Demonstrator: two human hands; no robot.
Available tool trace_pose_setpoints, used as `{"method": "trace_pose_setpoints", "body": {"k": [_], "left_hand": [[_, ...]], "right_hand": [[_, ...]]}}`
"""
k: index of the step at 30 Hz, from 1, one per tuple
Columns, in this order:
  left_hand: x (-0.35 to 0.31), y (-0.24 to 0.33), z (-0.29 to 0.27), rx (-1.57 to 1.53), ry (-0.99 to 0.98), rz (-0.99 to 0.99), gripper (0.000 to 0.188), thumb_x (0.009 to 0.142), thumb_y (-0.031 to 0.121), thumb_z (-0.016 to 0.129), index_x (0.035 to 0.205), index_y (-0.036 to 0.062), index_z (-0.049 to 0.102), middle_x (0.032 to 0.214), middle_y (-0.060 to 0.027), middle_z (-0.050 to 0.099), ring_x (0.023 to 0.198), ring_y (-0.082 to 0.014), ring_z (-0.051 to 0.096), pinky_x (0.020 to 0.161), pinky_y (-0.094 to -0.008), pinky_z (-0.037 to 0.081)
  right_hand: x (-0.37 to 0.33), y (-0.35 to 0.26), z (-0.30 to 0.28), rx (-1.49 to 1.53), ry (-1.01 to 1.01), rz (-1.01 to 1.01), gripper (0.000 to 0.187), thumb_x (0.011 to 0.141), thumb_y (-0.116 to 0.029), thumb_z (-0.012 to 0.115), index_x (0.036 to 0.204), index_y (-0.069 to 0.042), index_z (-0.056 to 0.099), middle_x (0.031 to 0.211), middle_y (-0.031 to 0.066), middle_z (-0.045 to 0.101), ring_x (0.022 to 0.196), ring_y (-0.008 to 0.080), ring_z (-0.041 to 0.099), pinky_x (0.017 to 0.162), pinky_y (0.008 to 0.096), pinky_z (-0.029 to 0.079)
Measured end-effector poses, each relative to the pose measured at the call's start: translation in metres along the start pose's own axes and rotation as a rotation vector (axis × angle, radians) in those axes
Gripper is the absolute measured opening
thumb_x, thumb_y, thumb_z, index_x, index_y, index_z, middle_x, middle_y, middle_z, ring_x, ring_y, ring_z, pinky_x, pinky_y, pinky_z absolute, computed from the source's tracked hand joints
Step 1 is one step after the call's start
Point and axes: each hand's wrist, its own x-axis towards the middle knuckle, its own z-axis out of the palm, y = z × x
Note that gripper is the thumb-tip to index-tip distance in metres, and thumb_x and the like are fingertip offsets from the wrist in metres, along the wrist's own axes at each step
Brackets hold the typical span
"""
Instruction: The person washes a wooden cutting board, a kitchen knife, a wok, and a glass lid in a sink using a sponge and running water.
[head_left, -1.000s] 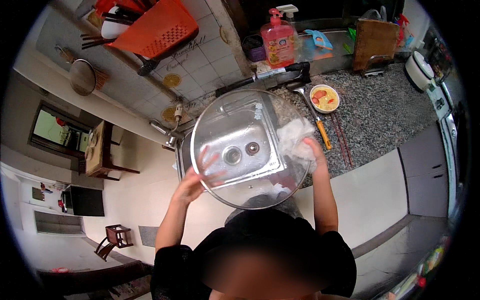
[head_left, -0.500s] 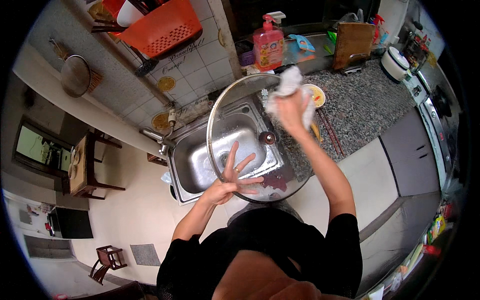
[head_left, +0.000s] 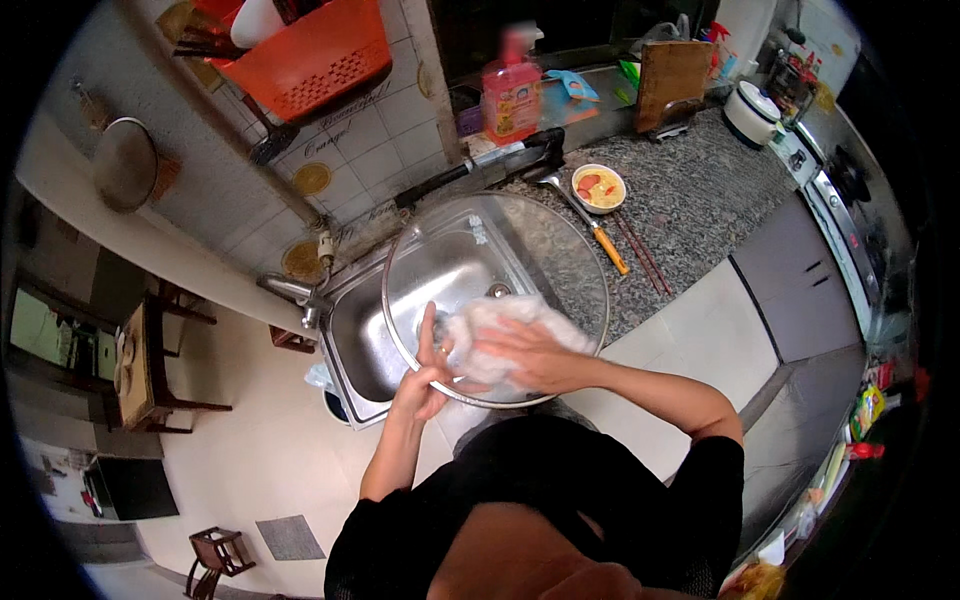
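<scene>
A large round glass lid (head_left: pixel 545 250) with a metal rim is held over the sink and the counter's edge. My left hand (head_left: pixel 425 385) grips it at the near left rim, its fingers stretched behind the glass and seen through it. With my right hand (head_left: pixel 540 355) I press a crumpled white cloth (head_left: pixel 520 310) against the near part of the glass. The right fingers lie spread over the cloth. Through the lid show part of the steel sink (head_left: pixel 352 335) and the lid's dark knob (head_left: pixel 498 290).
On the granite counter (head_left: pixel 680 180) are a bowl of food (head_left: pixel 598 188), a spatula with a wooden handle (head_left: pixel 608 248) and chopsticks (head_left: pixel 645 255). A pink soap bottle (head_left: pixel 512 95), a cutting board (head_left: pixel 670 85) and a white pot (head_left: pixel 752 110) stand farther back. The faucet (head_left: pixel 300 292) is at the left.
My right hand has brought the cloth from the lid's far right edge down to its near part. The lid has tilted and shifted a little left in view; my left hand still holds it.
</scene>
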Motion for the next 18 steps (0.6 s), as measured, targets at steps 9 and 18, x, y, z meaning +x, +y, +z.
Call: {"method": "trace_pose_setpoints", "body": {"k": [9, 18], "left_hand": [[-0.003, 0.006, 0.01, 0.303, 0.006, -0.121, 0.093, 0.059, -0.003, 0.04, 0.129, 0.0377, -0.006, 0.137, -0.0124, 0.003, 0.106, -0.0508, 0.036, 0.076, -0.0593, 0.039], [0.058, -0.031, -0.013, 0.122, -0.079, -0.278, 0.092, 0.059, -0.005, 0.04, 0.131, 0.0341, 0.0, 0.136, -0.0144, 0.01, 0.105, -0.0448, 0.04, 0.075, -0.0474, 0.045]], "right_hand": [[0.045, 0.085, -0.023, -0.291, 0.628, 0.205, 0.048, 0.063, -0.015, 0.056, 0.109, -0.005, 0.045, 0.115, 0.012, 0.042, 0.108, 0.0269, 0.037, 0.088, 0.0413, 0.031], [-0.07, -0.011, 0.011, 0.451, 0.313, 0.334, 0.027, 0.075, -0.025, 0.052, 0.09, -0.003, 0.052, 0.089, 0.0147, 0.052, 0.084, 0.0256, 0.049, 0.071, 0.0363, 0.038]]}}
